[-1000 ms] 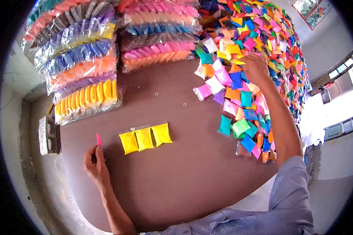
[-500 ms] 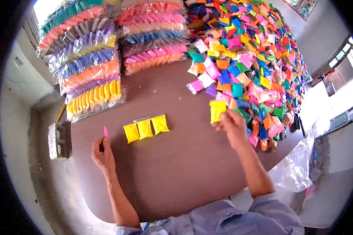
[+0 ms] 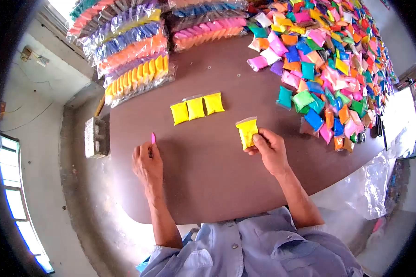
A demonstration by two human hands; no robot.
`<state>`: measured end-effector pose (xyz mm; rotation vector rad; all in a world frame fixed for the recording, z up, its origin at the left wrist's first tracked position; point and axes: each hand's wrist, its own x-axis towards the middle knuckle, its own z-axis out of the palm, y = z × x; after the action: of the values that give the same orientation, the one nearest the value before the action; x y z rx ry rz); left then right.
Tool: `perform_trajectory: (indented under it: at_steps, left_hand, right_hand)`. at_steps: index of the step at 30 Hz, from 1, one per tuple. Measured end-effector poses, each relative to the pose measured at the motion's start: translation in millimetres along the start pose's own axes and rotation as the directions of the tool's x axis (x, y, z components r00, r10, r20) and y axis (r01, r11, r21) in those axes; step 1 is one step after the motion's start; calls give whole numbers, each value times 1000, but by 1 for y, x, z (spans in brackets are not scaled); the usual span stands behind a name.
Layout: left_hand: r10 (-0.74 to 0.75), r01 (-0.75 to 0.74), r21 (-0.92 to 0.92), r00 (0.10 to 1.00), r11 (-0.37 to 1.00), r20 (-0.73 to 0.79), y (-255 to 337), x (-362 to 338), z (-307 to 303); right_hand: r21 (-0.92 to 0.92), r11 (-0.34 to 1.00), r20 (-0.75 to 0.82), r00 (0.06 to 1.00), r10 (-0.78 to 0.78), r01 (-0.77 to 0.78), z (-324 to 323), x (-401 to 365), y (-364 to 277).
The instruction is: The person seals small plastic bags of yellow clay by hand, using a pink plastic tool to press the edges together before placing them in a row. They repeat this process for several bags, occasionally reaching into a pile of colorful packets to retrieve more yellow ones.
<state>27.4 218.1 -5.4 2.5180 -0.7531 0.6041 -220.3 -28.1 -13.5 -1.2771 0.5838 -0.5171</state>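
Between the thumb and fingers of my right hand [image 3: 270, 148] is a small yellow packet [image 3: 247, 133], held above the brown table. My left hand [image 3: 148, 165] is closed around a small pink object [image 3: 153, 138], whose pointed tip sticks up; the rest of it is hidden by the fingers. Beyond and between my hands, three yellow packets [image 3: 196, 108] lie side by side in a row on the table [image 3: 208, 171], their edges touching or slightly overlapping.
A large heap of mixed coloured packets [image 3: 319, 69] covers the right and back right. Clear bags of sorted packets [image 3: 136, 76] are stacked at the back left. A concrete block [image 3: 95, 137] stands left of the table; clear plastic [image 3: 367, 189] hangs at the right edge.
The view has shifted, so the table appears higher and further right. My right hand has drawn the yellow packet away from the heap, nearer to me. The left hand still holds the pink object.
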Motion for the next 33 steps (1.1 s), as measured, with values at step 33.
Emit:
perform_trajectory:
  at_steps: [33]
  left_hand:
    - [346,425,-844,777,328,526,152,-11,52]
  right_hand:
    - [-389,919,-105,988,-114,65,7,3,12]
